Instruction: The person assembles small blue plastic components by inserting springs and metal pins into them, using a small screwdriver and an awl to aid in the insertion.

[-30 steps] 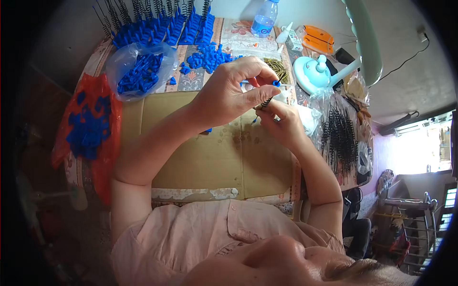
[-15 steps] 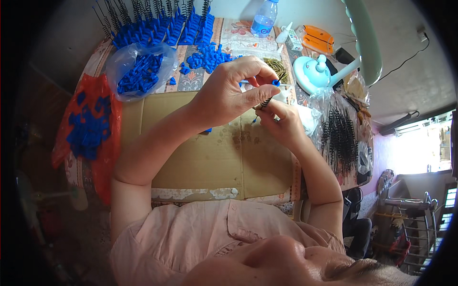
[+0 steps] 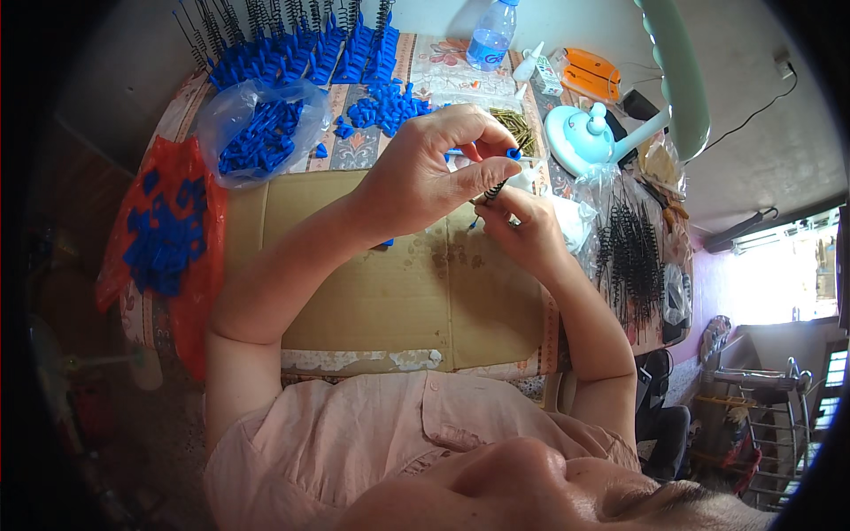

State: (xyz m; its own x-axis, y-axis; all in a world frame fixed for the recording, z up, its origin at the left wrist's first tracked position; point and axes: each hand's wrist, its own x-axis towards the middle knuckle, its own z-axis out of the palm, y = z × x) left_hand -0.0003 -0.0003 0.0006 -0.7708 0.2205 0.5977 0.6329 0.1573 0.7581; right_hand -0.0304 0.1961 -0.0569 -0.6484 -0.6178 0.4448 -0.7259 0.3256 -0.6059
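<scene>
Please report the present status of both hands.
Left hand pinching small blue piece. Right hand holding black spring. Lamp base to the right, not touching either hand.

Got cardboard (image 3: 372,301) across the table (image 3: 434,55), with left hand (image 3: 434,164) and right hand (image 3: 529,226) above it, spring (image 3: 494,188) between them. Over left now, to one bag (image 3: 190,329) beside the cardboard, another bag (image 3: 312,113) just behind with small parts (image 3: 261,142) inside. Further back, on to racks (image 3: 274,64), with loose parts (image 3: 385,108) in front. Swinging right, past bottle (image 3: 490,46) at the rear to lamp (image 3: 575,142), then nearer to spring pile (image 3: 633,252).
</scene>
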